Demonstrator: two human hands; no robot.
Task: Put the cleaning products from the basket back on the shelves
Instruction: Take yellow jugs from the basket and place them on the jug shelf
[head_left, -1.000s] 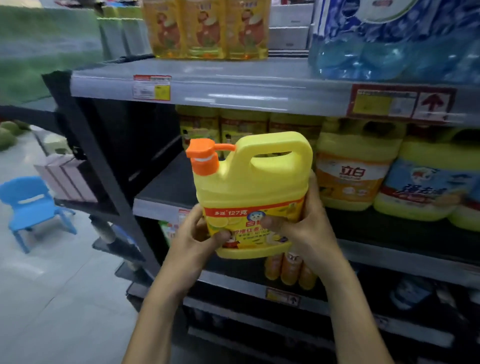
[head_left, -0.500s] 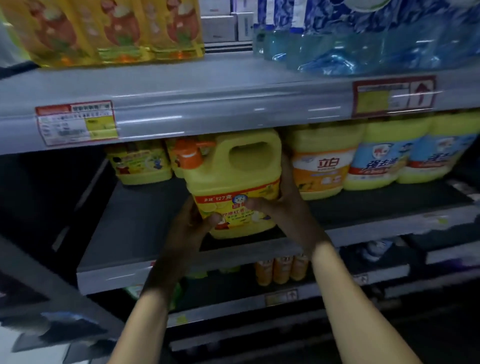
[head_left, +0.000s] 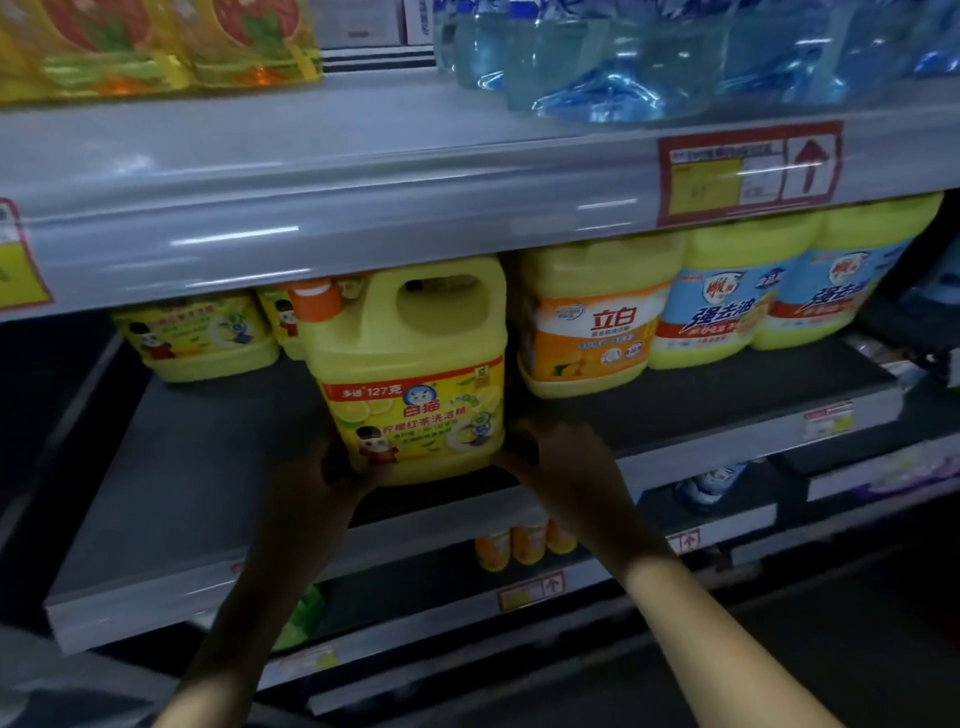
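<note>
On the middle shelf (head_left: 208, 467), toward its near edge, stands the yellow jug (head_left: 415, 374), upright with its label facing out and its orange cap (head_left: 317, 299) at the upper left, tucked just under the lip of the upper shelf (head_left: 363, 208). Its base is down at the shelf board. The dim light does not show whether its full weight rests there.

The left hand (head_left: 332, 483) grips the jug's lower left corner, with the thumb on the front. The right hand (head_left: 561, 457) holds the lower right corner, its fingers curled round the side.

A second ago the jug was out in the aisle in front of the shelving. Half a second ago it was raised above the board, with the right fingers spread across the label. Now it is lower and farther in, both hands have slid down to the bottom corners, and the label is uncovered.

Just to its right is an orange-label jug (head_left: 592, 322), set farther back. Right of that are two blue-label jugs (head_left: 727, 301). Behind and to the left are small yellow jugs (head_left: 197, 332) against the back.

On the upper shelf are oil bottles (head_left: 156, 41) at the left and a pack of water bottles (head_left: 623, 67) at the right, with a red price tag (head_left: 748, 174) on the shelf edge. Small orange bottles (head_left: 524, 543) show on the shelf below.
</note>
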